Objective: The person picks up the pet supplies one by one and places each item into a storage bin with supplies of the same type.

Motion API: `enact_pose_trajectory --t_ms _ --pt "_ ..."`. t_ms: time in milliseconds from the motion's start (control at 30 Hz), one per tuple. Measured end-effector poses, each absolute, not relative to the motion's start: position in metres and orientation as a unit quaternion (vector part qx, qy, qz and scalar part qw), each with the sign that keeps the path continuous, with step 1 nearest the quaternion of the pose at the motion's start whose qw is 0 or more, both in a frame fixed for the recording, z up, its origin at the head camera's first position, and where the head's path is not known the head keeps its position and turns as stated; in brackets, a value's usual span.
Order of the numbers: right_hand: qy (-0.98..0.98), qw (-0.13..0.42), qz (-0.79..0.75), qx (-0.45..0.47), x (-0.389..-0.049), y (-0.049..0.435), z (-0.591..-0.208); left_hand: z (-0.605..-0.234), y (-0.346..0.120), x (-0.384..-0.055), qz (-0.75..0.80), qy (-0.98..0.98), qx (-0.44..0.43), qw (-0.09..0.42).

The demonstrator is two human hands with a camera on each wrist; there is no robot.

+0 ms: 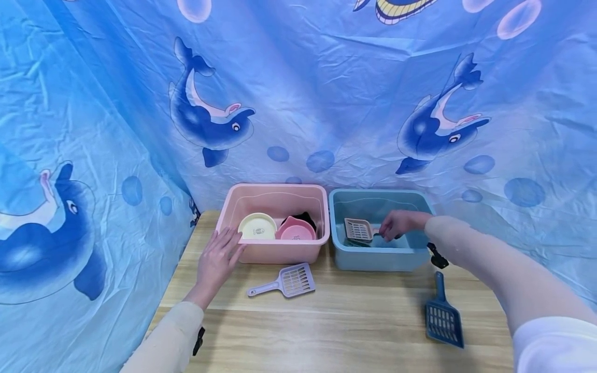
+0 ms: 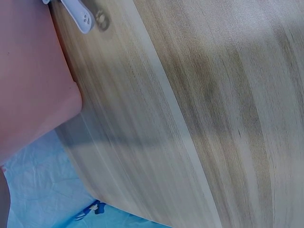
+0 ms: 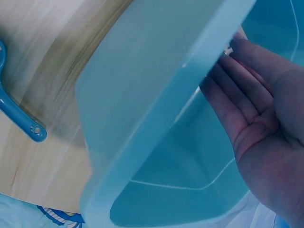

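My left hand (image 1: 219, 261) rests with extended fingers on the front left corner of the pink bin (image 1: 280, 254). Inside that bin are a pale yellow round dish (image 1: 258, 227), a pink dish with pointed ears (image 1: 297, 230) and something black (image 1: 306, 218) behind it. Over in the blue bin (image 1: 373, 260), my right hand (image 1: 395, 225) pinches the handle end of a beige-pink litter scoop (image 1: 359, 229). Below that scoop shows a dark green item (image 1: 358, 242), mostly covered. The right wrist view has the fingers (image 3: 232, 90) partly behind the bin's rim, hiding the grip.
A lavender litter scoop (image 1: 294, 281) lies on the wooden table (image 1: 345, 331) before the pink bin. To the right, a dark blue litter scoop (image 1: 443, 318) lies near my right forearm. A blue dolphin-print curtain (image 1: 298, 103) hangs behind the bins and along the left side.
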State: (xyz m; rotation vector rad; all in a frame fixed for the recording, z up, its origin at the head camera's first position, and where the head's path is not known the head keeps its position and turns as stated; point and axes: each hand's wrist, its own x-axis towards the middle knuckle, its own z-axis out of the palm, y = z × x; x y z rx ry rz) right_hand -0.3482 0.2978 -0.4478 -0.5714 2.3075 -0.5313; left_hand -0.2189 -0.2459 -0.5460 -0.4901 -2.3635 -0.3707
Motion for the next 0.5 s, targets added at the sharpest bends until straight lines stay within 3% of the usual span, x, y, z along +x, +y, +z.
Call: enact_pose_trajectory --t_ms 500 --pt "0.862 0.376 -0.299 -0.161 -0.345 0.315 -0.423 -0.545 -0.245 -0.220 -0.139 -0.914 -0.182 0.336"
